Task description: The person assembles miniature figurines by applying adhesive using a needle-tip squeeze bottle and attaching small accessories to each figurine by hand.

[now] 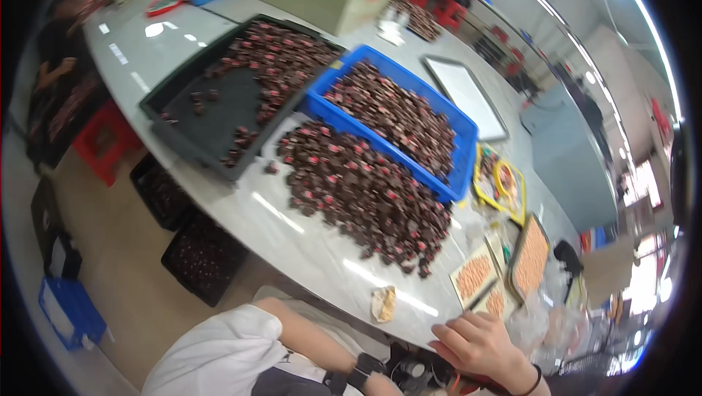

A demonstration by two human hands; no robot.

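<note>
My right hand [472, 341] is over the table's near edge at the lower right, its fingers curled in. What they hold, if anything, is hidden. Just beyond the knuckles a slim dark stick [482, 293] lies across pale cards [462, 279] covered with small peach-coloured pieces; I cannot tell whether the hand touches it. My left forearm, with a dark watch [360, 371], reaches to the lower edge, where my left hand [382, 387] is mostly cut off. A crumpled tan and white scrap [383, 304] lies on the table between the arms and a large heap of small dark brown and pink pieces [365, 195].
Behind the heap stands a blue crate [468, 149] of similar pieces, beside a part-filled black tray [219, 114]. A yellow basket [521, 206], a tray of peach pieces [530, 257] and a white tray [468, 92] stand right. Dark crates [205, 257] and a red stool [106, 140] are on the floor.
</note>
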